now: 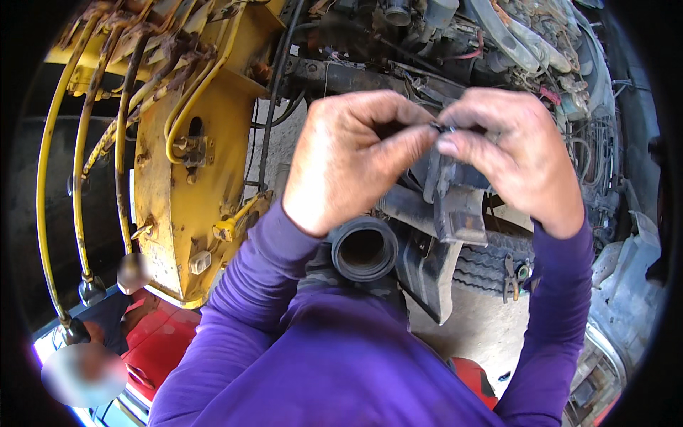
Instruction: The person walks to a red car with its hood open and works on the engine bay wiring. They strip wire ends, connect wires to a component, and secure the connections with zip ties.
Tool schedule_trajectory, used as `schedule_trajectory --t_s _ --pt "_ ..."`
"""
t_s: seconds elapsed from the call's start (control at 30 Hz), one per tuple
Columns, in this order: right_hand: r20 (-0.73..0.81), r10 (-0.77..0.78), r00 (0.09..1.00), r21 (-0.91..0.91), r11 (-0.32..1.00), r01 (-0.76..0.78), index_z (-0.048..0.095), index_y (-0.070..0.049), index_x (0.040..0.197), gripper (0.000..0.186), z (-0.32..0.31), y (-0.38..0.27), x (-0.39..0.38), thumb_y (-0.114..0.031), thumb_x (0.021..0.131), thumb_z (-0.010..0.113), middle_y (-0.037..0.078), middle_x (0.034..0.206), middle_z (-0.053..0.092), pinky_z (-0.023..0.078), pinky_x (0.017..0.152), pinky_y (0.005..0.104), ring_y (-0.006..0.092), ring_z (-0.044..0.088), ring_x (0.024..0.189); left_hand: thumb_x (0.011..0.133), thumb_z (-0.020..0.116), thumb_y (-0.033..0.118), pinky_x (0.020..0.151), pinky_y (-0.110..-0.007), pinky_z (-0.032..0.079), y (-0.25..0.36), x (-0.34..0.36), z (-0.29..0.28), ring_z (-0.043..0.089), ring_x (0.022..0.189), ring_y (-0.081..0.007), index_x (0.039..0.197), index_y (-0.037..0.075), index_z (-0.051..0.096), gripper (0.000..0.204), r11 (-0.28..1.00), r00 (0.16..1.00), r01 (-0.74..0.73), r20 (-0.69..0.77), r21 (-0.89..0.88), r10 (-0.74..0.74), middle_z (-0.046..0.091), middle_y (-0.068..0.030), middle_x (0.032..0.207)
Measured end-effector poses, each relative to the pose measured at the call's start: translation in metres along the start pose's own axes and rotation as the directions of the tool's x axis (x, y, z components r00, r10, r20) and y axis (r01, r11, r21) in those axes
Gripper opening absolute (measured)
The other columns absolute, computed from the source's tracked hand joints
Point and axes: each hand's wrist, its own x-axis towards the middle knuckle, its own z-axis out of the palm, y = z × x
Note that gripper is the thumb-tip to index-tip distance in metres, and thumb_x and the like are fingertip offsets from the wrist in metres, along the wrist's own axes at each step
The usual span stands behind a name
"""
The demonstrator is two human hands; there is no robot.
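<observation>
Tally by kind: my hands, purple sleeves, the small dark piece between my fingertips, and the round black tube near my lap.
Hands: 2 (left hand, right hand)
Purple sleeves: 2
Small dark piece: 1
Round black tube: 1
Total: 6

Curved levers [43, 178] with black knobs [91, 291] stand beside a yellow housing [167, 220].

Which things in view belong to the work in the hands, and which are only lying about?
In the work: left hand; right hand; small dark piece pinched between them, kind unclear.

Seemingly only around: pliers; tyre; yellow levers.
</observation>
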Motion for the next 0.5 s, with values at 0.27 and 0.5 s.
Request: schedule_trajectory --t_s 0.27,0.5 --pt "0.067 0.018 0.998 0.046 0.999 -0.021 0.074 0.004 0.105 0.038 -0.019 0.097 0.119 -0.031 0.090 0.078 0.009 0.085 0.073 0.055 0.073 0.0295 0.0154 0.068 0.078 0.089 0.071 0.014 0.067 -0.026 0.053 -0.049 0.133 -0.036 0.067 0.069 -0.0112 0.092 -0.003 0.076 0.019 0.994 0.998 0.056 0.009 0.095 -0.057 0.073 -0.0057 0.078" --pt "0.228 0.228 0.946 0.626 0.710 -0.322 0.069 0.003 0.119 0.035 0.052 0.230 0.179 -0.027 0.100 0.069 0.006 0.094 0.071 0.055 0.078 0.0254 0.0118 0.067 0.084 0.092 0.063 0.014 0.064 -0.025 0.049 -0.192 0.216 -0.050 0.057 0.066 -0.0110 0.087 0.009 0.064 0.008 0.632 0.841 0.534 0.283 -0.562 -0.461 0.065 -0.0021 0.081"
